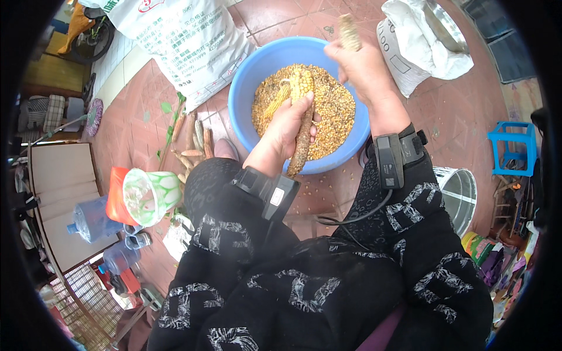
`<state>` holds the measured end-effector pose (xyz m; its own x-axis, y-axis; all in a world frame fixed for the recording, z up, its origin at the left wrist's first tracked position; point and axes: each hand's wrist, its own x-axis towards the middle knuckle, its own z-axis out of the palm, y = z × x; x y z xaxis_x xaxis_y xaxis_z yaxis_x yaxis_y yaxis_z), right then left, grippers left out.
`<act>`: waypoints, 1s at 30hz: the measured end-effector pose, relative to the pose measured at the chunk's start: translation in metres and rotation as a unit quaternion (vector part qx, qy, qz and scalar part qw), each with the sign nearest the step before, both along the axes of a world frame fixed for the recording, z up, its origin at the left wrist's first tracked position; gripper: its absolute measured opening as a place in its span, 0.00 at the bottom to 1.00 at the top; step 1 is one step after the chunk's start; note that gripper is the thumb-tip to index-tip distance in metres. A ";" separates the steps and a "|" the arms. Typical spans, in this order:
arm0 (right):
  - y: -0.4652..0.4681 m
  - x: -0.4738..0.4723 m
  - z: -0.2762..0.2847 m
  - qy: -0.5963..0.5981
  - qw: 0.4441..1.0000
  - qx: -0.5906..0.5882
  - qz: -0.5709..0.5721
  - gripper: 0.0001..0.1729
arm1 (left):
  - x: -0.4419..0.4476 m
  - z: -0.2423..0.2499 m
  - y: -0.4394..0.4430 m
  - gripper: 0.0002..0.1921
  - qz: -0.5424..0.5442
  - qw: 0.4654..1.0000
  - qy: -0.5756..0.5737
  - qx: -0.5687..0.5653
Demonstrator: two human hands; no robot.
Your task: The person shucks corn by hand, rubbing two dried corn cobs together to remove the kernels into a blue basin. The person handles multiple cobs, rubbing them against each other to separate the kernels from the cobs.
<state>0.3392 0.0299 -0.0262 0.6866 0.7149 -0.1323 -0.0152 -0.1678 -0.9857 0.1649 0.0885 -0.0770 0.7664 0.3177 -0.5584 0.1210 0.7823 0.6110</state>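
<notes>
A blue plastic basin [240, 131] on the floor before me holds loose corn kernels [336, 109]. Over it, my left hand [285, 127] grips an ear of corn [302, 83] still covered in yellow kernels. A rough brown rod [302, 151] also passes through that hand, slanting down past the near rim; whether it is a stick or a stripped cob is unclear. Another partly stripped yellow ear [276, 103] lies on the kernels, half hidden by the left hand. Raised above the basin's right side, my right hand [364, 66] is closed around a pale bare corncob [349, 33].
Stripped cobs [193, 136] lie on the tiled floor left of the basin. A large printed woven sack [189, 48] stands at the upper left, another white sack [408, 48] at the upper right. A green-patterned bin [151, 197], metal bucket [459, 197] and blue stool [511, 142] flank me.
</notes>
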 end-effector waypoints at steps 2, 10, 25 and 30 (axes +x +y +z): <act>-0.001 -0.006 -0.002 0.056 0.995 -0.067 0.050 0.16 | -0.001 0.001 -0.001 0.12 -0.004 1.000 -0.009 0.017; 0.007 -0.019 -0.029 0.293 0.955 0.003 0.053 0.18 | -0.003 0.004 -0.006 0.12 -0.072 0.996 -0.039 0.040; 0.009 -0.030 -0.052 0.409 0.912 0.028 0.017 0.10 | 0.001 0.014 -0.020 0.21 -0.134 0.907 0.236 0.323; 0.005 -0.026 -0.069 0.438 0.898 0.033 0.038 0.11 | -0.002 0.003 -0.021 0.25 -0.157 0.890 0.228 0.364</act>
<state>0.3131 0.0353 -0.0955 0.2896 0.7810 -0.5534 -0.7801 -0.1423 -0.6092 0.1627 0.0678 -0.0737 0.6279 0.5325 -0.5676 0.6279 0.0843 0.7737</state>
